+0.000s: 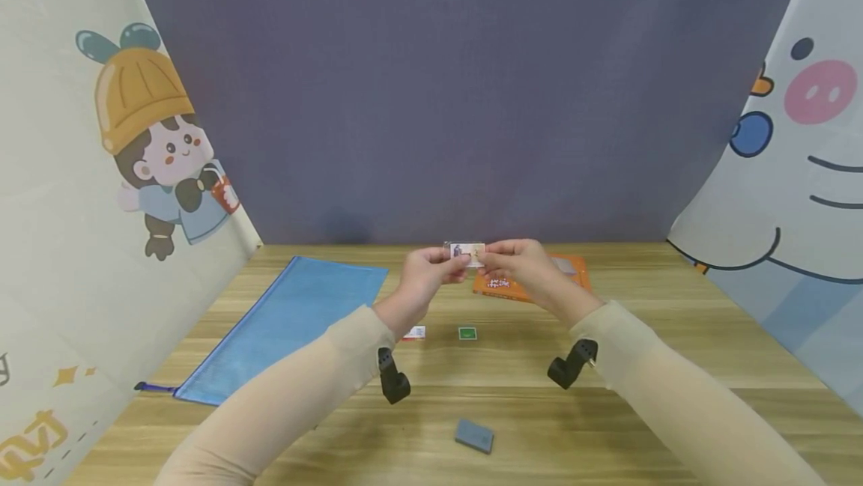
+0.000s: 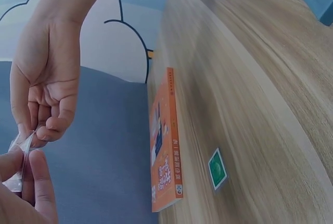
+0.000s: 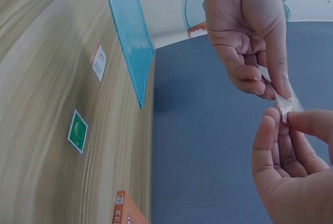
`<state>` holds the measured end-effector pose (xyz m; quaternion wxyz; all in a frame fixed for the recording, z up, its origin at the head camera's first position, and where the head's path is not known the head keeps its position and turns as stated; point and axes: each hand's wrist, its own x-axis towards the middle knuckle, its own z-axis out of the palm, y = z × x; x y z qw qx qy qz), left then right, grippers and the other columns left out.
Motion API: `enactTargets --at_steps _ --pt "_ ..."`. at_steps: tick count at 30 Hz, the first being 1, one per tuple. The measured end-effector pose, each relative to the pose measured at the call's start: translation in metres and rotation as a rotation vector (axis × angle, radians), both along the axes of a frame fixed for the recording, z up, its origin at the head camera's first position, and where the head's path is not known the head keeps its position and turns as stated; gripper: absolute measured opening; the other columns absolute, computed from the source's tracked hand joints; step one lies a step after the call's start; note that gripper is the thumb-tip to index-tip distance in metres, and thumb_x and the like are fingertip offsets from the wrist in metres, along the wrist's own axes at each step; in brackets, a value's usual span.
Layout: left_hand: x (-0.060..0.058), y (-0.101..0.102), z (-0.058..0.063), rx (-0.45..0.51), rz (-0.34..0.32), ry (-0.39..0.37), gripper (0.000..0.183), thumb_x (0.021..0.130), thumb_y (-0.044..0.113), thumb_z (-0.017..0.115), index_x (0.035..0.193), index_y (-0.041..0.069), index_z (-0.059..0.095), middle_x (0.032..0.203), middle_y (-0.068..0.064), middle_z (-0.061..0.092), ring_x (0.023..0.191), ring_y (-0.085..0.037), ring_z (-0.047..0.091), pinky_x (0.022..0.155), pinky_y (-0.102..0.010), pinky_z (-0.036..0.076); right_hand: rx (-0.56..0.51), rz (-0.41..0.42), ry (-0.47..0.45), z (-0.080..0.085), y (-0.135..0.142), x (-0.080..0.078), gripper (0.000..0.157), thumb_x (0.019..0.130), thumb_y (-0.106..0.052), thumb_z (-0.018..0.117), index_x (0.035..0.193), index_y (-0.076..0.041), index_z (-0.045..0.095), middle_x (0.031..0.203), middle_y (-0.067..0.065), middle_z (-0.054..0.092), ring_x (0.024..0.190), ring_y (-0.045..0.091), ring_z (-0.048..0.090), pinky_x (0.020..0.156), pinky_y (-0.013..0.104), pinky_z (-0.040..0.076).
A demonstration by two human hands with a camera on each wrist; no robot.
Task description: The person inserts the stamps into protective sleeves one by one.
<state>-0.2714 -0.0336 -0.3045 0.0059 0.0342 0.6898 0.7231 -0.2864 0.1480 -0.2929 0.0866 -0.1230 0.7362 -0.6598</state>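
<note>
Out in front, above the back of the table, a small picture card (image 1: 474,248) in a clear plastic sleeve is held up between both hands. The left hand (image 1: 423,276) pinches its left end between thumb and fingers. At the right end, the right hand (image 1: 529,265) pinches it the same way. Both wrist views show the thin, shiny sleeve (image 3: 287,104) edge-on, partly covered by fingertips. On the table below lies a small green stamp-like card (image 1: 467,333) with a white border. A red-and-white card (image 3: 99,61) lies near it, partly behind the left wrist in the head view.
A blue mesh zip pouch (image 1: 290,321) lies flat at the left. An orange book (image 2: 165,146) lies at the back right, partly behind the right hand in the head view. Near the front of the wooden table (image 1: 674,366) sits a small grey-blue box (image 1: 475,436).
</note>
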Motion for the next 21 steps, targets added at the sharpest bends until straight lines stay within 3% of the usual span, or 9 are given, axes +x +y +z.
enactTargets --at_steps 4,8,13,16,21 --pt "0.000 -0.001 -0.002 0.001 -0.008 0.017 0.020 0.087 0.014 0.074 0.096 -0.003 0.069 0.080 -0.003 0.068 0.070 -0.011 0.067 0.078 -0.030 0.061 0.011 -0.005 0.004 -0.001 0.000 -0.001 0.030 0.094 -0.013 0.064 0.114 0.010 0.059 0.087 0.003 0.071 0.085 0.017 0.069 0.092 0.039 0.057" --pt "-0.001 -0.003 -0.003 0.017 -0.004 0.039 0.022 0.086 0.012 0.073 0.101 -0.004 0.068 0.083 -0.006 0.069 0.072 -0.015 0.069 0.078 -0.031 0.061 0.012 -0.010 0.017 -0.003 -0.001 -0.002 0.028 0.093 -0.013 0.065 0.111 0.008 0.060 0.086 0.004 0.071 0.081 0.014 0.069 0.082 0.030 0.059" --pt "-0.001 -0.010 -0.003 0.029 0.038 0.075 0.025 0.088 0.010 0.071 0.108 -0.004 0.067 0.097 -0.016 0.071 0.073 -0.016 0.070 0.083 -0.038 0.060 -0.003 -0.022 0.027 -0.004 -0.002 -0.002 0.027 0.093 -0.013 0.065 0.109 0.008 0.060 0.086 0.006 0.071 0.078 0.013 0.068 0.080 0.030 0.060" --pt "-0.001 -0.014 -0.004 0.020 0.065 0.078 0.022 0.089 0.011 0.070 0.107 -0.003 0.069 0.100 -0.016 0.071 0.070 -0.011 0.068 0.085 -0.041 0.059 0.000 -0.038 0.026 -0.004 -0.003 -0.002 0.029 0.093 -0.012 0.065 0.112 0.010 0.059 0.090 0.011 0.071 0.077 0.012 0.067 0.083 0.032 0.060" --pt "-0.002 -0.015 -0.005 0.004 0.072 0.080 0.020 0.090 0.011 0.069 0.104 -0.003 0.070 0.099 -0.015 0.072 0.070 -0.011 0.068 0.085 -0.040 0.060 0.006 -0.053 0.022 -0.005 -0.003 -0.002 0.031 0.093 -0.013 0.065 0.113 0.010 0.059 0.091 0.010 0.070 0.076 0.011 0.067 0.077 0.026 0.060"
